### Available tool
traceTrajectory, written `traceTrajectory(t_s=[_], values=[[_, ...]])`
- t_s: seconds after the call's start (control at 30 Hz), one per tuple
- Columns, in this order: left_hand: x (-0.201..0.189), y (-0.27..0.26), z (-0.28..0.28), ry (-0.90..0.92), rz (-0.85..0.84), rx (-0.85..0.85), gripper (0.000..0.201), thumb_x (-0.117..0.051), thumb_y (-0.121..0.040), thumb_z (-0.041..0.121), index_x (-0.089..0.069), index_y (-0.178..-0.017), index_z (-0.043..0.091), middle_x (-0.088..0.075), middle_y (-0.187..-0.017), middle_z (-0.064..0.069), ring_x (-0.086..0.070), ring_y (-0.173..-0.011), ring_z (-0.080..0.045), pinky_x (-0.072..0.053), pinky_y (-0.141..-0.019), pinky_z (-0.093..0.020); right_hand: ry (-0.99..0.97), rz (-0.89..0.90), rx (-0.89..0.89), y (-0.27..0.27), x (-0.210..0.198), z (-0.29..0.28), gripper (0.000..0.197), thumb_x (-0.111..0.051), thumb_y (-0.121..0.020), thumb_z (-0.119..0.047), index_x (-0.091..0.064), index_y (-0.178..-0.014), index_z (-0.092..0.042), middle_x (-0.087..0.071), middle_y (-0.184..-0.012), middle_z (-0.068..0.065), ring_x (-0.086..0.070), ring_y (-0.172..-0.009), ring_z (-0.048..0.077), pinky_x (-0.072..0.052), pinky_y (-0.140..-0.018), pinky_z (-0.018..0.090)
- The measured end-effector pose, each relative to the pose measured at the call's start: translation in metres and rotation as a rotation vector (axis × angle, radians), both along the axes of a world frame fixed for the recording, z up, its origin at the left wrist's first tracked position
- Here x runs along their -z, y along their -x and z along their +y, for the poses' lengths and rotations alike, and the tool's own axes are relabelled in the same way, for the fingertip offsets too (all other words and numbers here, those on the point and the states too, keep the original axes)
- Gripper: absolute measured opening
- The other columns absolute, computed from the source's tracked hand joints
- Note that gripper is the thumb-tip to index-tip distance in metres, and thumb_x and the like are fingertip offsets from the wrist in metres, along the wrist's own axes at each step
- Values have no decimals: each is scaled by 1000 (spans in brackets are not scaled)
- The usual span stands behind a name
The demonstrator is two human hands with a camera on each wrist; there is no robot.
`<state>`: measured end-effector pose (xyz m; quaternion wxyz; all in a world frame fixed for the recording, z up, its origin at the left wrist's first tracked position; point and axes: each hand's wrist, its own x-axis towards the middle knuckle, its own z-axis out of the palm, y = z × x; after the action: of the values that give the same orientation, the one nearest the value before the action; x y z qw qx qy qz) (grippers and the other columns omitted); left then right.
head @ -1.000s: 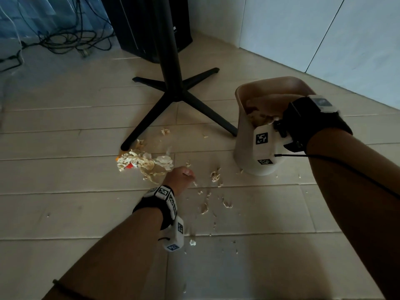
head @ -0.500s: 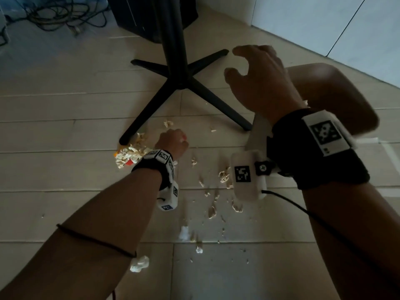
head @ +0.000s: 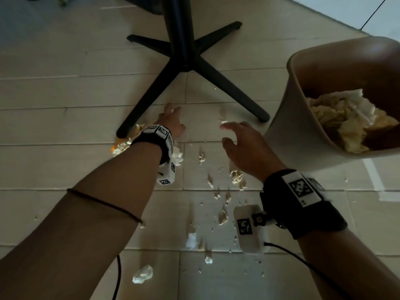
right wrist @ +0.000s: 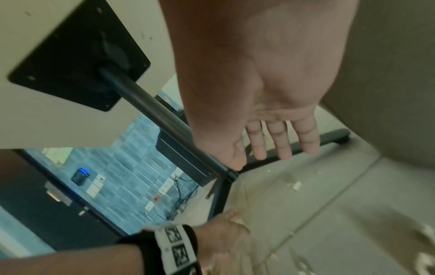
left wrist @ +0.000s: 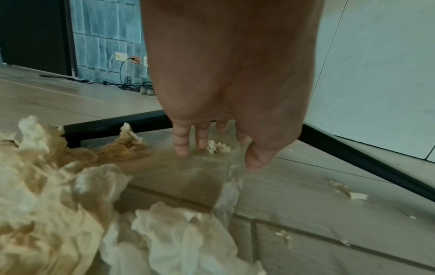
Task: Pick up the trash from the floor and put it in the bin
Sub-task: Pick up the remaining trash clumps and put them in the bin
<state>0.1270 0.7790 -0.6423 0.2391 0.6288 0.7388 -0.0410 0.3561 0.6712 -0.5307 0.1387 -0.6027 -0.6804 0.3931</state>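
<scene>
My left hand (head: 173, 109) (left wrist: 219, 158) reaches low over the floor beside a black table leg, fingers straight and holding nothing. A small paper scrap (left wrist: 217, 148) lies just past its fingertips. A pile of crumpled, stained tissue (head: 122, 146) (left wrist: 47, 186) lies under and behind that wrist. My right hand (head: 224, 133) (right wrist: 259, 161) hovers above the floor with fingers spread and palm empty. Several small scraps (head: 236, 176) are strewn below it. The beige bin (head: 287, 131) stands at the right, with crumpled paper (head: 346, 118) inside.
The black cross-shaped table base (head: 184, 61) spreads its legs across the floor ahead, one leg ending near the bin. A crumpled white ball (head: 142, 273) lies near my left forearm. Cables (left wrist: 132, 85) run along the far wall.
My right hand left the bin and came down over the scraps, open. My left hand uncurled from a fist and moved forward past the tissue pile towards the table leg.
</scene>
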Motion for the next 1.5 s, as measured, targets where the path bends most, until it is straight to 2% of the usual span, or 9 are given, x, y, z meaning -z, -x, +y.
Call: traceTrajectory(t_s=[0.13, 0.27, 0.53, 0.67, 0.8, 0.93, 1.13, 1.27, 1.5], values=[[3, 6, 8, 55, 32, -8, 70, -48, -94, 18, -16, -155, 29, 4, -165, -2, -17, -146, -34, -32, -114, -45, 129, -68, -22, -2, 32, -4, 44, -50, -101, -24, -46, -145, -25, -39, -150, 3, -60, -119, 27, -47, -107, 44], [15, 10, 0, -14, 84, 41, 50, -50, -91, 16, -43, -140, 14, -27, -152, -13, -31, -134, -37, -36, -106, -43, 245, -221, -26, -9, 60, -12, 52, -51, -97, -25, -39, -148, -26, -29, -156, 6, -42, -137, 31, -37, -114, 44], [6, 24, -20, -347, 47, -42, 25, -54, -89, 14, -71, -106, 6, -61, -114, -20, -58, -106, -38, -48, -88, -42, 303, -336, 68, -19, 100, -35, 59, -60, -90, -21, -39, -145, -26, -28, -153, 7, -30, -140, 35, -38, -111, 46], [0, 47, -31, -272, 181, -79, 34, -56, -88, 22, -67, -118, 8, -55, -126, -19, -47, -119, -39, -48, -92, -51, 248, -371, 95, -7, 103, -49, 56, -60, -88, -19, -43, -141, -26, -27, -155, 3, -24, -143, 31, -42, -106, 47], [4, 62, -36, -25, 270, -148, 62, -44, -92, 52, -50, -135, 8, -37, -144, -14, -32, -131, -39, -39, -100, -56, 232, -380, 89, 2, 103, -52, 59, -61, -90, -23, -40, -145, -25, -25, -158, 3, -23, -143, 31, -42, -106, 46], [19, 67, -47, 150, 191, -147, 91, -21, -75, 82, -41, -141, 23, -27, -153, -9, -23, -139, -42, -33, -107, -60, 239, -373, 75, 10, 103, -53, 58, -61, -91, -27, -41, -145, -21, -27, -155, 4, -27, -140, 32, -42, -105, 44], [13, 33, -77, 38, 84, -192, 97, -45, -75, 84, -41, -143, 15, -29, -151, -10, -27, -139, -37, -36, -105, -52, 236, -403, 51, 15, 106, -56, 53, -60, -93, -29, -45, -143, -18, -27, -156, 4, -31, -137, 31, -44, -103, 45], [20, 10, -100, -82, 59, -116, 78, -60, -76, 72, -50, -129, 16, -40, -133, -9, -41, -123, -33, -46, -93, -45, 229, -355, 82, 17, 107, -56, 52, -62, -91, -21, -48, -141, -17, -29, -155, 6, -36, -134, 31, -45, -102, 43], [27, -27, -127, -221, -104, -64, 35, -57, -91, 21, -53, -123, 7, -58, -123, -15, -56, -111, -34, -46, -94, -42, 264, -224, 85, 21, 104, -55, 56, -64, -89, -15, -47, -141, -23, -39, -146, 4, -43, -132, 32, -41, -106, 39]])
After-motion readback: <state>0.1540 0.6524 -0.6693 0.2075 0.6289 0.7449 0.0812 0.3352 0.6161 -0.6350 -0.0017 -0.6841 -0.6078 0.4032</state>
